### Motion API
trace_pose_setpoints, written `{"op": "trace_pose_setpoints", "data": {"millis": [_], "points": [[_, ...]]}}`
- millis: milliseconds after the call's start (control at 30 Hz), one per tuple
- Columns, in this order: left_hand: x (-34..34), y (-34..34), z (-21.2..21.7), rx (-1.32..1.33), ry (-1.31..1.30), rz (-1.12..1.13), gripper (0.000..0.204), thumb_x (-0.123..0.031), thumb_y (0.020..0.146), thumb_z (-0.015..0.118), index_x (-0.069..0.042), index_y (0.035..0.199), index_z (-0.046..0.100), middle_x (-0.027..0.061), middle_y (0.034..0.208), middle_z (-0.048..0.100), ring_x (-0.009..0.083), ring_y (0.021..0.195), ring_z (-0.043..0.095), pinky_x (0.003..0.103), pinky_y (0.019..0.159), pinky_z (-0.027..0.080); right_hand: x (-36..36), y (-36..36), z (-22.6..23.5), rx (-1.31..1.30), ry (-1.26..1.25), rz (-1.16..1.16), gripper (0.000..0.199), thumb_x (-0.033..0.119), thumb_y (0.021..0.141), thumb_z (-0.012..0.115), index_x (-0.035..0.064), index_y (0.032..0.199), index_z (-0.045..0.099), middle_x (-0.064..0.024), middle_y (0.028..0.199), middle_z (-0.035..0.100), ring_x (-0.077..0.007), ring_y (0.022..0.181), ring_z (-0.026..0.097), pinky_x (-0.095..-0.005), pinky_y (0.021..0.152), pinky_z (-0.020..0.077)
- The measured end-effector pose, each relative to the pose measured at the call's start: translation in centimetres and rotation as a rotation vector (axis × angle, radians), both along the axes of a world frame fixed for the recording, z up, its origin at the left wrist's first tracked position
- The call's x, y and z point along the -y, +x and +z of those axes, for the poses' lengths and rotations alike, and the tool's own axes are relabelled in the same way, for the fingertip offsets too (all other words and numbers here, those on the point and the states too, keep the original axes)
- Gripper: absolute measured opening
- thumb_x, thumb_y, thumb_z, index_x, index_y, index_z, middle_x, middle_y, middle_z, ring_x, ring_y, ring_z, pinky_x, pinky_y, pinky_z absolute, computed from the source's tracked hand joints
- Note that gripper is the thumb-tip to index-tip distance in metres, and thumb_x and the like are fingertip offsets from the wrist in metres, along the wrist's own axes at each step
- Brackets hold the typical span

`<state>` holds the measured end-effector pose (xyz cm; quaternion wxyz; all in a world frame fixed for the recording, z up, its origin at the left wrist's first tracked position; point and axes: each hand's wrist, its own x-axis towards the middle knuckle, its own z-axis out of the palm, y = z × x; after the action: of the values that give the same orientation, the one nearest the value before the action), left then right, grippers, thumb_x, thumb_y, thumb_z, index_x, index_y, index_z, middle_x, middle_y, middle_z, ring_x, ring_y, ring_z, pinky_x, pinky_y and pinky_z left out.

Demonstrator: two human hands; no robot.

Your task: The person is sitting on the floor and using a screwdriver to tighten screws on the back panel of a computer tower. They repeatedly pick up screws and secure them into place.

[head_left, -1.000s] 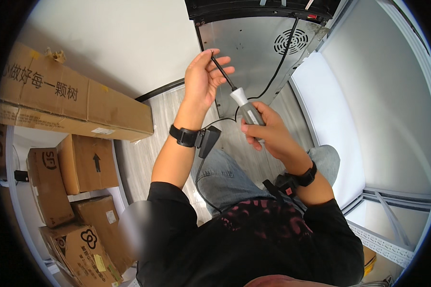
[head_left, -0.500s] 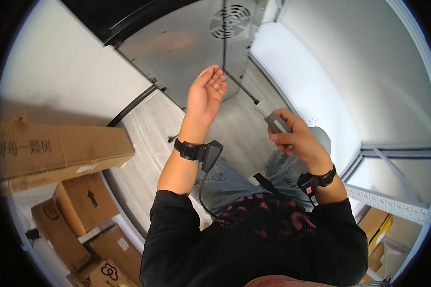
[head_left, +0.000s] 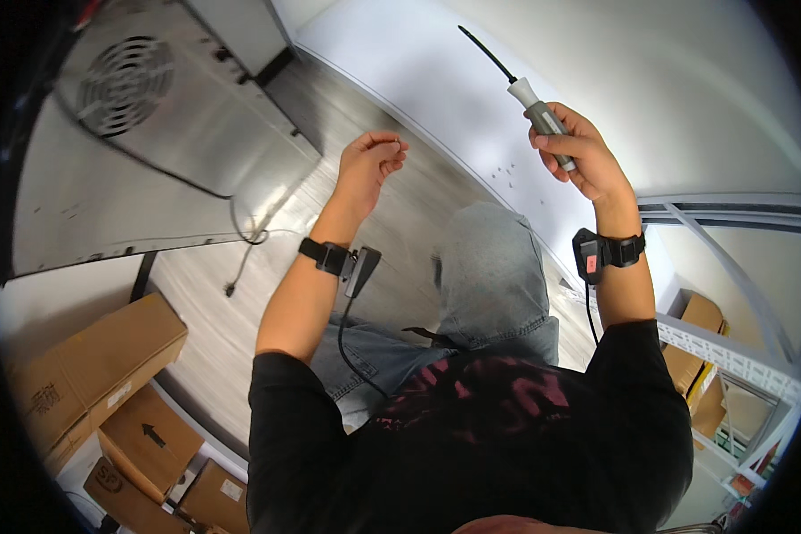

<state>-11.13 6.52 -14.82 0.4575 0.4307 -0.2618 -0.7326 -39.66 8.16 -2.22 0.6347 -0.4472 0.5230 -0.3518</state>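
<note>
My right hand [head_left: 587,153] is closed around the grey handle of a screwdriver [head_left: 546,120], whose thin dark shaft points up and to the left over the white surface [head_left: 436,62]. My left hand [head_left: 368,169] is raised above the floor with its thumb and fingers pinched together. Whatever sits between those fingertips, if anything, is too small to name. Several tiny dark pieces [head_left: 505,173], perhaps screws, lie on the white surface below the screwdriver.
At left stands a metal-panelled appliance [head_left: 187,142] with a round vent; its black power cord [head_left: 151,167] trails to a plug [head_left: 230,289] on the floor. Cardboard boxes [head_left: 107,360] are stacked at lower left. A white metal rack [head_left: 730,360] with boxes is at right.
My view has turned right, so the appliance now sits at left. The screwdriver has moved away from the left hand, over the white surface. My left fingers have curled in more.
</note>
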Motion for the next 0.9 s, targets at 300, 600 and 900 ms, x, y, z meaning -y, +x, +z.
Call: {"op": "trace_pose_setpoints", "data": {"millis": [300,600,900], "points": [[2.9,-12.8,-14.3,0.359,-0.033,-0.103,0.013,0.002,0.082,0.060,-0.002,0.094,0.061,0.0075,0.091,0.066,0.0123,0.079,0.060,0.024,0.071,0.049,4.1,-10.2,-14.0,-0.064,0.139,-0.100,0.027,0.005,0.076,0.062,0.0012,0.101,0.053,-0.0023,0.078,0.056,-0.0084,0.052,0.050,-0.0216,0.042,0.0362],[1.8,-19.3,-20.9,0.683,-0.367,-0.121,0.008,0.000,0.079,0.062,-0.004,0.086,0.066,0.0045,0.084,0.066,0.0133,0.072,0.059,0.026,0.068,0.049,2.9,-13.9,-20.1,0.021,0.229,-0.119,0.029,0.006,0.077,0.062,0.0010,0.104,0.052,-0.0027,0.078,0.055,-0.0094,0.055,0.051,-0.0237,0.045,0.0376],[1.8,-20.2,-21.3,1.042,-0.758,-0.041,0.009,-0.003,0.070,0.069,-0.005,0.079,0.067,0.0047,0.076,0.066,0.0201,0.072,0.058,0.030,0.065,0.047,2.2,-14.4,-22.0,0.046,0.260,-0.105,0.032,0.008,0.079,0.062,-0.0003,0.108,0.051,-0.0036,0.081,0.055,-0.0103,0.056,0.051,-0.0248,0.048,0.0391]]}}
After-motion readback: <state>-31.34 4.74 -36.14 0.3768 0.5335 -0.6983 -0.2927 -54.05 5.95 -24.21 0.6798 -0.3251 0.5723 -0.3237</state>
